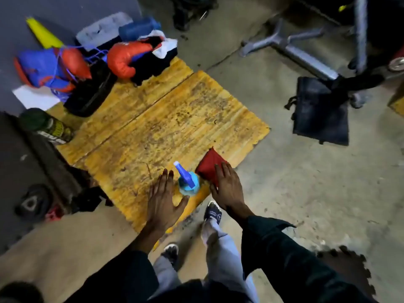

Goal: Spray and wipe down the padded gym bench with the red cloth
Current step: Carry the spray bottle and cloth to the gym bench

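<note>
A blue spray bottle (pixel 187 182) stands upright near the front edge of a worn yellow floor mat (pixel 166 119). Just right of it lies a folded red cloth (pixel 209 165) on the mat's corner. My left hand (pixel 162 202) hovers open beside the bottle on its left, fingers spread, not touching it. My right hand (pixel 227 186) lies flat over the near edge of the red cloth, fingers extended. A metal-framed piece of gym equipment (pixel 306 55) stands at the upper right; its padding is mostly out of view.
Boxing gloves (pixel 124 60), blue and red gear (pixel 48 68) and dark bags are piled at the mat's far left. A green canister (pixel 47 125) lies at left. A black pad (pixel 319 110) lies on the concrete at right. My feet (pixel 212 213) stand below the mat.
</note>
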